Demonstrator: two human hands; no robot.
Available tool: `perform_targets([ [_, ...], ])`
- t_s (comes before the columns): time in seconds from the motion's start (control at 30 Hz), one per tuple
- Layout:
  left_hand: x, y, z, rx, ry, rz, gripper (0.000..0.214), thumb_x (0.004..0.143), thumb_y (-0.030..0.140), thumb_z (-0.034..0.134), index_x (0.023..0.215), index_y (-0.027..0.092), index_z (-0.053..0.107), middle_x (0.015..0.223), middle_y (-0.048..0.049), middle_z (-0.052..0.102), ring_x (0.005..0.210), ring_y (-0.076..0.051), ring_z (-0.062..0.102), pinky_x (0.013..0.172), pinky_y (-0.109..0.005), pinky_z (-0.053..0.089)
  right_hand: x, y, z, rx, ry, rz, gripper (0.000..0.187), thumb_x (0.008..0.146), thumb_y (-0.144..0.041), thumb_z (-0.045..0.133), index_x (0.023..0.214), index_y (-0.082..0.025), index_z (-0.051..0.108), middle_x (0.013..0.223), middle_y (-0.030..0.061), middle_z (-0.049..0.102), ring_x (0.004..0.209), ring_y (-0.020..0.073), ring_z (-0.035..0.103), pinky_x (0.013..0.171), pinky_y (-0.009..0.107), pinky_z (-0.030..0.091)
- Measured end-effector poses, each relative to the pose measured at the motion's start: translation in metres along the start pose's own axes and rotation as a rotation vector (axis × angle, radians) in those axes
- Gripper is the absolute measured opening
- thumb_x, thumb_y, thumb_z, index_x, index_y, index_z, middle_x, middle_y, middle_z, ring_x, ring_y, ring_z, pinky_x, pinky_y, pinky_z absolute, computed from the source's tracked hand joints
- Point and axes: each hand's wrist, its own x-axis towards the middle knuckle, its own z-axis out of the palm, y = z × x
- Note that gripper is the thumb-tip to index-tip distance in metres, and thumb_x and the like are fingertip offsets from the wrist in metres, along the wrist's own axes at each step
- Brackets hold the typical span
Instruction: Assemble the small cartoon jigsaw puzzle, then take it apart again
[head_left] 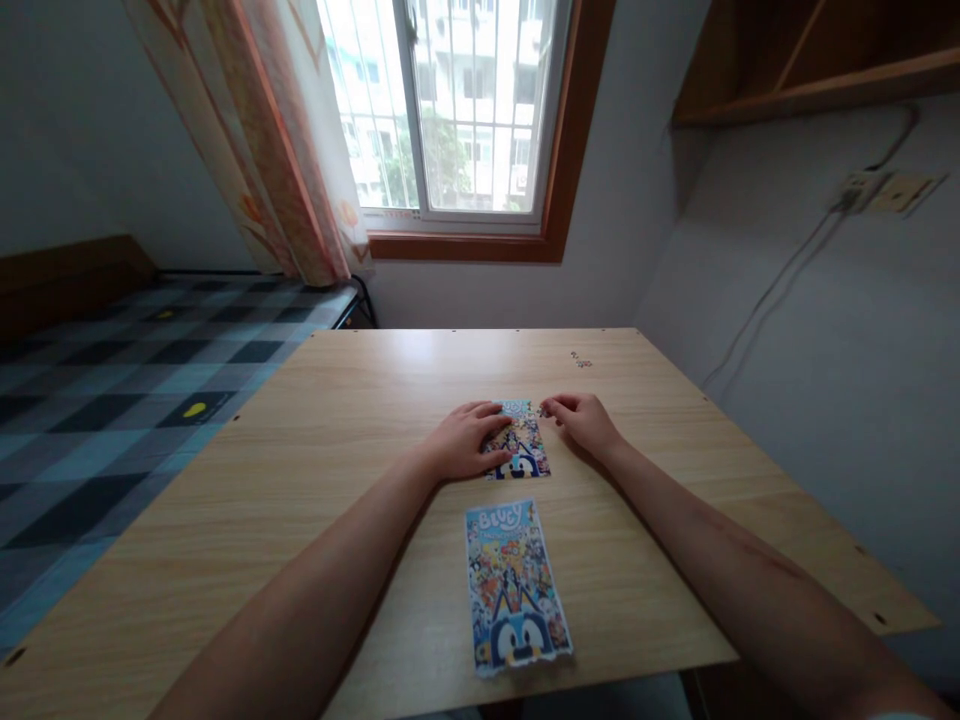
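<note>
A small colourful jigsaw puzzle (523, 450) with a blue cartoon dog lies in the middle of the wooden table (315, 470). My left hand (465, 440) rests on its left edge, fingers laid flat over the pieces. My right hand (581, 420) sits at the puzzle's top right corner, fingertips pinched together there; whether a piece is between them is too small to tell. Nearer to me lies a printed picture card (514, 585) showing the same blue dog and the title in blue letters.
A bed with a dark checked cover (112, 390) stands left of the table. A curtain (277, 140) hangs beside the window (442, 110) behind. A wall shelf (817, 60) and a socket with a cable (862, 190) are on the right wall.
</note>
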Motion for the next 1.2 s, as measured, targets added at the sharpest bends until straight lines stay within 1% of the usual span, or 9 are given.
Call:
perform_targets([
  [0.1,0.0,0.0,0.0,-0.011,0.005,0.0,0.06,0.088,0.06,0.058,0.135,0.023,0.061,0.144,-0.0121,0.056,0.134,-0.031,0.049,0.114,-0.046,0.036,0.0,-0.001,-0.001,0.153,-0.028,0.107,0.035,0.077,-0.047,0.067,0.081,-0.014,0.076,0.073,0.0066,0.074,0.054,0.0132,0.054,0.055,0.026,0.044],
  [0.23,0.0,-0.001,0.002,-0.025,0.009,0.0,0.059,0.088,0.06,0.058,0.135,0.024,0.061,0.145,-0.0119,0.055,0.134,-0.031,0.049,0.114,-0.047,0.036,0.0,-0.002,-0.002,0.164,-0.071,0.147,0.037,0.074,-0.049,0.068,0.081,-0.013,0.076,0.071,0.006,0.072,0.051,0.0117,0.051,0.052,0.025,0.04],
  [0.3,0.0,-0.001,0.002,-0.021,0.012,-0.004,0.059,0.088,0.06,0.058,0.135,0.025,0.061,0.145,-0.0115,0.055,0.134,-0.031,0.048,0.115,-0.048,0.036,-0.001,-0.002,-0.002,0.112,-0.099,0.107,0.037,0.077,-0.049,0.066,0.081,-0.014,0.076,0.071,0.0055,0.072,0.056,0.0135,0.055,0.055,0.026,0.043],
  [0.43,0.0,0.0,0.001,-0.002,0.001,-0.004,0.061,0.088,0.06,0.057,0.136,0.023,0.06,0.145,-0.0132,0.055,0.134,-0.031,0.049,0.115,-0.047,0.036,-0.004,-0.001,0.004,-0.03,-0.13,-0.03,0.034,0.084,-0.045,0.061,0.081,-0.015,0.076,0.076,0.0054,0.074,0.071,0.0188,0.063,0.068,0.029,0.048],
  [0.53,0.0,0.001,0.001,0.003,-0.004,-0.001,0.061,0.088,0.06,0.057,0.136,0.022,0.06,0.144,-0.014,0.055,0.133,-0.032,0.05,0.114,-0.047,0.036,-0.006,-0.003,0.011,-0.148,-0.119,-0.112,0.03,0.087,-0.04,0.059,0.078,-0.017,0.076,0.082,0.0065,0.073,0.076,0.0202,0.065,0.071,0.031,0.049],
  [0.67,-0.001,0.0,0.002,0.013,0.001,0.011,0.06,0.087,0.058,0.058,0.135,0.022,0.061,0.143,-0.0131,0.056,0.132,-0.031,0.051,0.113,-0.047,0.038,-0.008,-0.004,0.018,-0.246,-0.095,-0.245,0.024,0.088,-0.033,0.06,0.074,-0.02,0.075,0.098,0.0091,0.072,0.097,0.0229,0.064,0.089,0.035,0.049],
  [0.77,-0.001,-0.002,0.004,0.016,0.01,0.02,0.059,0.088,0.058,0.058,0.135,0.023,0.06,0.143,-0.0125,0.056,0.132,-0.031,0.051,0.113,-0.046,0.038,-0.009,-0.004,0.021,-0.319,-0.11,-0.285,0.021,0.089,-0.031,0.061,0.077,-0.021,0.077,0.105,0.0094,0.072,0.105,0.0243,0.061,0.098,0.04,0.044],
  [0.93,-0.001,-0.003,0.005,0.01,0.022,0.019,0.059,0.087,0.059,0.059,0.135,0.024,0.06,0.143,-0.0113,0.056,0.132,-0.031,0.051,0.113,-0.046,0.038,-0.01,-0.005,0.02,-0.373,-0.151,-0.326,0.02,0.091,-0.03,0.062,0.081,-0.022,0.077,0.107,0.0086,0.071,0.105,0.024,0.06,0.099,0.041,0.043],
  [1.2,-0.001,-0.002,0.003,0.009,0.011,0.017,0.06,0.088,0.058,0.058,0.136,0.023,0.06,0.143,-0.0118,0.056,0.132,-0.031,0.05,0.113,-0.046,0.037,-0.011,-0.009,0.023,-0.496,-0.12,-0.374,0.017,0.091,-0.028,0.063,0.086,-0.021,0.078,0.108,0.0092,0.07,0.108,0.0246,0.058,0.099,0.041,0.043],
])
